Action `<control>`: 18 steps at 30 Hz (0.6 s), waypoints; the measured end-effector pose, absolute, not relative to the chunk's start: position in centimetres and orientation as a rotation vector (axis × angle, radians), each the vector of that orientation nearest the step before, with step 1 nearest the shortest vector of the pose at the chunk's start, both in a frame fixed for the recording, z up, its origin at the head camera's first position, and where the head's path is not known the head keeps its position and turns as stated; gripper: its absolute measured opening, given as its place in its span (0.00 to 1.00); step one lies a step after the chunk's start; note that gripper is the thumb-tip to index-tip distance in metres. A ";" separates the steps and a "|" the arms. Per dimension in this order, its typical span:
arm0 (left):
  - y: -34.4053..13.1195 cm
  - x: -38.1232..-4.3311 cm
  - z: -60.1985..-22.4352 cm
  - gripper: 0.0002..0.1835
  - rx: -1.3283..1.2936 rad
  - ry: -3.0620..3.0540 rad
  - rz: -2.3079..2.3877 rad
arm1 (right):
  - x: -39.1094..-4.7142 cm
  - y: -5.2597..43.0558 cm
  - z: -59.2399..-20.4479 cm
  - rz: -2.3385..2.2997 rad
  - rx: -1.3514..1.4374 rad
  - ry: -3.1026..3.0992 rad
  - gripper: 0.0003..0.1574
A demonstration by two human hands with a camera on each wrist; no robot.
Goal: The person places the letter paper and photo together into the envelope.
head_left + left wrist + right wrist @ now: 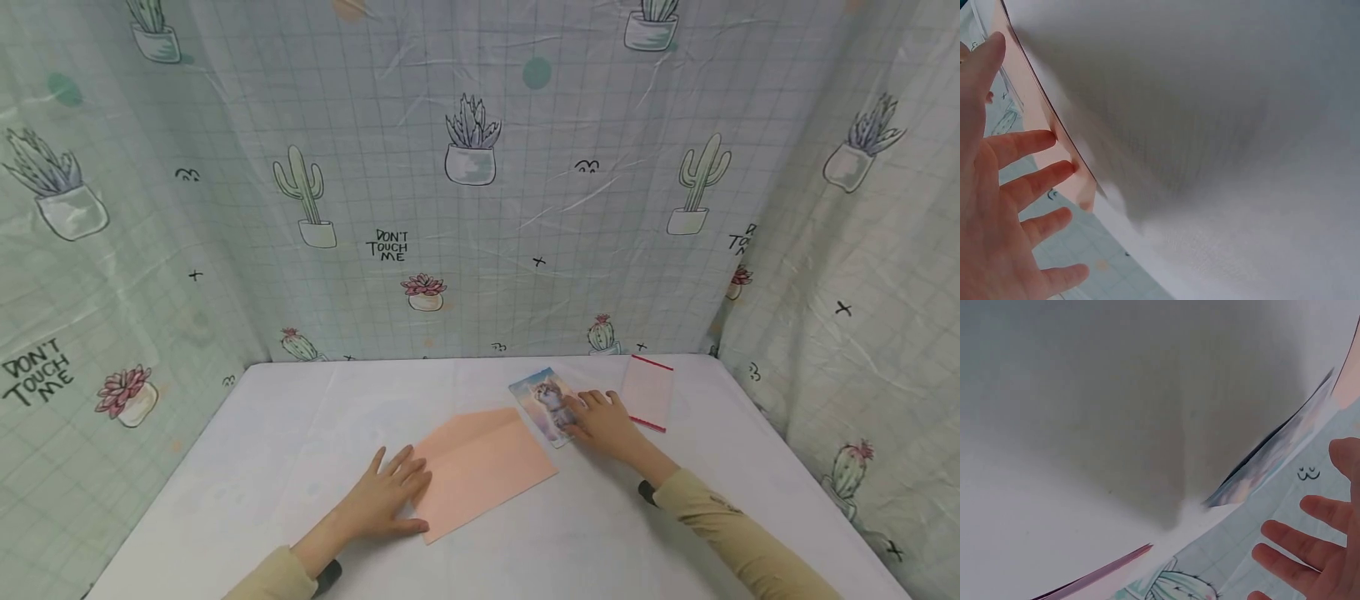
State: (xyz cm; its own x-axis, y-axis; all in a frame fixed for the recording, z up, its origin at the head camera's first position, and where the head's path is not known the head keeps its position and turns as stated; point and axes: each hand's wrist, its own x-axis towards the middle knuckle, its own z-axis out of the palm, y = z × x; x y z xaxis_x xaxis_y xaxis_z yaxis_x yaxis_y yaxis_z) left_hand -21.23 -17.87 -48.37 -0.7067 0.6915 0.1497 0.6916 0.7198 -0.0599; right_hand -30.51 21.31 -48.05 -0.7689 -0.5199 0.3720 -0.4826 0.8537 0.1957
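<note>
A peach-coloured envelope [487, 471] lies slanted on the white table, its flap side toward the back. My left hand [378, 500] is at its left edge, fingers spread and fairly straight, fingertips over the paper. In the left wrist view those fingers [1038, 181] stretch toward the envelope's edge. Just right of the envelope is a picture card [536, 400] showing a grey kitten. My right hand [606, 429] reaches to the card's right side, its extended fingers overlapping it. The right wrist view shows the card [1275, 453] at a steep angle, with the spread fingers [1291, 565] beside it.
A clear pinkish sheet or sleeve with red strips [651, 392] along two edges lies at the back right, beyond my right hand. Behind and beside the white table [300, 442] hangs a cloth [360, 167] printed with cacti and potted plants.
</note>
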 end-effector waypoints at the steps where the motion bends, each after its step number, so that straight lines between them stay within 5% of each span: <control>1: -17.8 -21.2 -48.4 0.37 -1.116 -2.761 0.014 | -30.6 21.4 -48.0 -0.140 0.732 -2.602 0.30; 18: -17.2 -20.3 -48.3 0.26 -1.162 -2.593 0.133 | -32.3 22.1 -48.8 -0.240 0.701 -2.663 0.28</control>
State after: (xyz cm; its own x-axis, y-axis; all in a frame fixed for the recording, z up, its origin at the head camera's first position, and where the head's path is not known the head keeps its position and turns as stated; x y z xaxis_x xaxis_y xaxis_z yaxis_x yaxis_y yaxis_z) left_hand -20.27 -17.22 -48.27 -0.6298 0.7420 0.2298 0.7145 0.6694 -0.2034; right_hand -32.35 22.07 -48.81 -0.8054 -0.5037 0.3125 -0.4397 0.8612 0.2549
